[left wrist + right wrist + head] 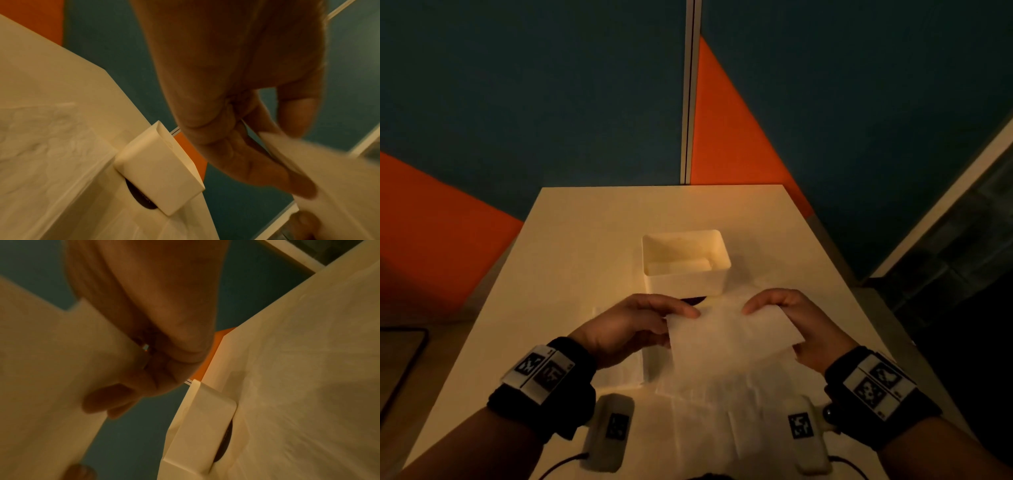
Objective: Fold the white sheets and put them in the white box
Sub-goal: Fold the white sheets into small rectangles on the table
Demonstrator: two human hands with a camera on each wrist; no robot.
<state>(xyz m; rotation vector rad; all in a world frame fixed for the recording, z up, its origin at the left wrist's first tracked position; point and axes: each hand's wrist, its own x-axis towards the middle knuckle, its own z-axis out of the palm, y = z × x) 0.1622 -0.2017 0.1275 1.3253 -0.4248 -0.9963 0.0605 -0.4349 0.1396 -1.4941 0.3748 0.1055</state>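
Note:
A folded white sheet (729, 337) is held up above the table between both hands, just in front of the white box (685, 277). My left hand (640, 325) pinches its left edge between thumb and fingers; the same sheet (329, 165) shows at the fingertips in the left wrist view. My right hand (794, 325) pinches the right edge, and the sheet (51, 361) fills the left of the right wrist view. The box (162, 170) (201, 426) stands open at the table's middle with a folded white sheet (681, 265) lying inside. More white sheets (709, 404) lie flat on the table under my hands.
The pale table (585, 240) ends at blue and orange wall panels (517, 102) behind. A dark round object (693, 300) peeks out at the box's near side. Two small white devices with cables (609, 428) lie at the near edge. A dark-framed item (400, 359) sits far left.

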